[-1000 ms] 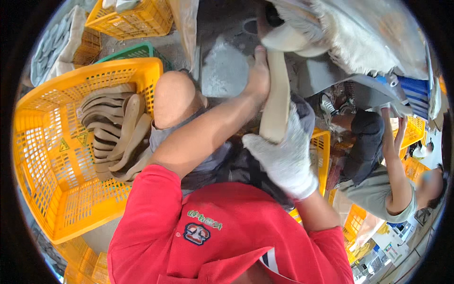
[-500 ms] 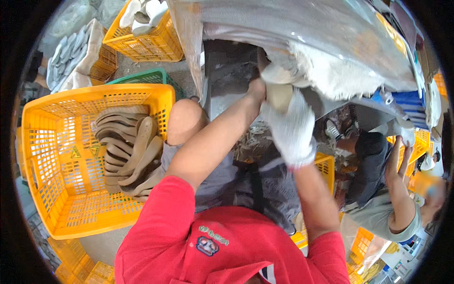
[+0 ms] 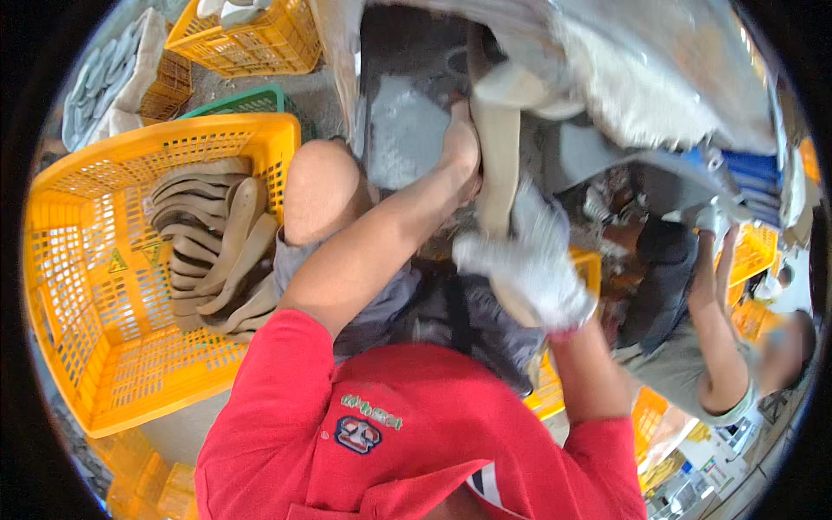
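Note:
A long beige shoe sole (image 3: 498,160) hangs lengthwise below a round pale wheel-like part (image 3: 513,89) at the machine opening. My right hand (image 3: 542,264), in a white knit glove, grips the sole's lower part; its near end shows below the glove. My left hand (image 3: 464,152) is bare and lies against or just beside the sole's left edge; its fingers are mostly hidden and blurred. To my left a large yellow crate (image 3: 95,321) holds a heap of brown-beige soles (image 3: 212,234), stacked on edge with a few lying across.
A plastic-draped cover with white fluffy material (image 3: 620,87) hangs over the work area. Yellow crates (image 3: 251,48) and a green crate (image 3: 234,102) stand at the far left. A co-worker in a grey-green shirt (image 3: 693,373) sits at the right. Another yellow crate (image 3: 550,390) stands beside my right leg.
My right hand has come down and nearer to me, and more of the sole's length now shows. My left hand stays near the wheel. The whole view has shifted slightly.

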Available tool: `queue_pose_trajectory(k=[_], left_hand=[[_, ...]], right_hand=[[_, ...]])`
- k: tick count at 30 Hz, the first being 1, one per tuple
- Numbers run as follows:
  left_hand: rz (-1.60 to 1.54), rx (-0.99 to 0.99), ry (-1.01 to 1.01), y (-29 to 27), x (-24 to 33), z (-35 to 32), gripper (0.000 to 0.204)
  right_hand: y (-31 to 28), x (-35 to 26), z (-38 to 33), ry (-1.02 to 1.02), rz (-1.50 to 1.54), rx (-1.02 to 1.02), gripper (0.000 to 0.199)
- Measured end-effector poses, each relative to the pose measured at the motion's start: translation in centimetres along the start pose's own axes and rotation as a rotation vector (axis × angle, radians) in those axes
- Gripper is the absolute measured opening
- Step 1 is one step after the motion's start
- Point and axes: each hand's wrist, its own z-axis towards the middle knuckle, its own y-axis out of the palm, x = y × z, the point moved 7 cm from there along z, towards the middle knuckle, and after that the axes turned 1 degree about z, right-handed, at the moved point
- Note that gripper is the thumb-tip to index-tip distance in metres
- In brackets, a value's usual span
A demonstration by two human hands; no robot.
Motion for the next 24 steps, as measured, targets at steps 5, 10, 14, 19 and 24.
queue_pose_trajectory(k=[5, 10, 14, 19, 24], left_hand=[[0.493, 0.012, 0.189, 1.5, 3.7, 0.2, 0.052], [1.203, -0.032, 0.234, 0.5, 6.0, -9.8, 0.068], [1.443, 0.240, 1.067, -5.9, 16.0, -23.4, 0.027], [2.228, 0.607, 0.130, -23.5, 22.5, -32.4, 0.060], [1.805, 1.162, 0.630, -21.3, 31.1, -40.4, 0.038]], right_hand=[[-0.3, -2.2, 1.3, -0.380, -0.810, -0.082, 0.049], [-3.2, 6.6, -8.7, 0.025, -0.285, -0.048, 0.053], [-9.5, 17.4, -18.8, 0.230, -0.521, 0.283, 0.068], [-11.1, 21.4, -21.4, 0.472, -0.860, 0.232, 0.059], [-4.5, 11.4, -13.8, -0.038, -0.676, 0.206, 0.054]])
